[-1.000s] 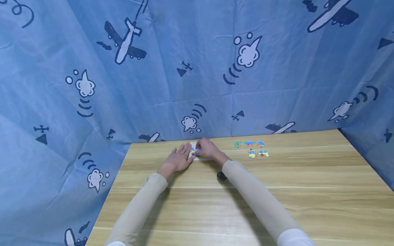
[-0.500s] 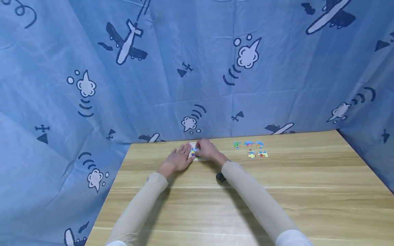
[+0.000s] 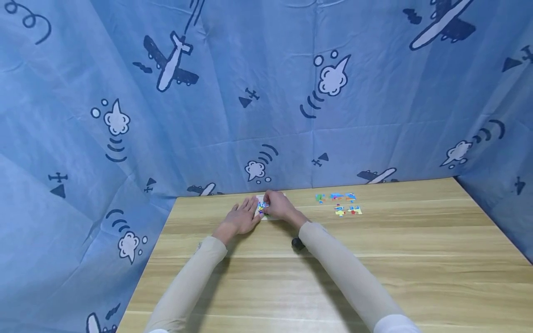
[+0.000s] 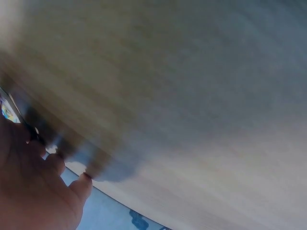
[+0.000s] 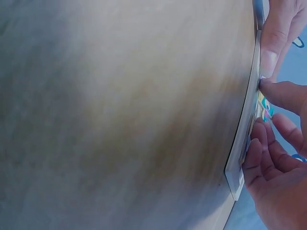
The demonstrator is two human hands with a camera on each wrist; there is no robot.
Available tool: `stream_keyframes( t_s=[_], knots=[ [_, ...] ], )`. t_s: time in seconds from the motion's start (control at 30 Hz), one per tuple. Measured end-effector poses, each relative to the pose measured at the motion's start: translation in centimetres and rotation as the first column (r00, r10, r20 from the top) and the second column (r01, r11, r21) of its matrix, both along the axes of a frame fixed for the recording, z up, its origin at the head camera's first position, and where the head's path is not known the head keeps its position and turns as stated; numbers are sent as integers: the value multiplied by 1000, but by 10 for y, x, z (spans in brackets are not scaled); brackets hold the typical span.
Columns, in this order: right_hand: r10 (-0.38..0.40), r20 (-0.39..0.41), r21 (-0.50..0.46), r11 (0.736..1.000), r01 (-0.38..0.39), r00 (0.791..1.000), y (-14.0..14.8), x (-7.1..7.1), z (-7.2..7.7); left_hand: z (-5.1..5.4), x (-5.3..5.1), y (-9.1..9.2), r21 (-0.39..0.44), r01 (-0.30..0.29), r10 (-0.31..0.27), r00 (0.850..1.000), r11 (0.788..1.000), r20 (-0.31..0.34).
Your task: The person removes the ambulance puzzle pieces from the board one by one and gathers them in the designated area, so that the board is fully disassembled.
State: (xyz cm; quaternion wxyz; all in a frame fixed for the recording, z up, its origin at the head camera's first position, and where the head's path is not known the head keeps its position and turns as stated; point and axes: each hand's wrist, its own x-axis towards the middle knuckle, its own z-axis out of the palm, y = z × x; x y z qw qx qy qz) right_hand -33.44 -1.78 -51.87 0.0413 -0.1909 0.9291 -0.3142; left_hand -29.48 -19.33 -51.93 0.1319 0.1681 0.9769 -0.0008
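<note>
A white-rimmed jigsaw board [image 3: 270, 218] lies near the table's back edge, with colourful pieces in it partly covered by the hands. The left hand [image 3: 240, 218] rests flat with its fingers extended, touching the board's left side. Over the board's right part, the right hand [image 3: 280, 206] has curled fingers. In the right wrist view, a small colourful puzzle piece [image 5: 267, 108] shows between the thumb and index finger of that hand, tilted above the board. The left thumb [image 5: 269, 57] presses at the board's far end there. In the left wrist view, the left hand [image 4: 41, 187] mostly hides the board.
Several loose puzzle pieces [image 3: 339, 210] lie in two rows on the wooden table [image 3: 266, 286], right of the board. A small black object [image 3: 297, 243] is beside the right cuff. A blue curtain [image 3: 283, 111] with aeroplane prints hangs behind the table and along both sides.
The head view has tilted up slightly. Both hands stay at the board with hardly any movement, and the loose pieces lie as before.
</note>
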Motion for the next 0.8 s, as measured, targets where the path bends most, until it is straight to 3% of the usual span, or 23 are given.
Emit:
stream_keyframes(
  t_s=[0.4,0.63,0.8],
  knots=[
    [-3,-24,-25,1000,2,1000,1,0,-3,-1,1,0,8,-3,3,1000,1000,-3],
    [-6,-34,-114,994,2,999,4,2,-1,-12,-6,-3,8,-14,14,1000,1000,26],
    [-6,-34,-122,993,1,999,6,3,0,-10,-6,-3,2,-18,17,999,1000,28]
  ],
)
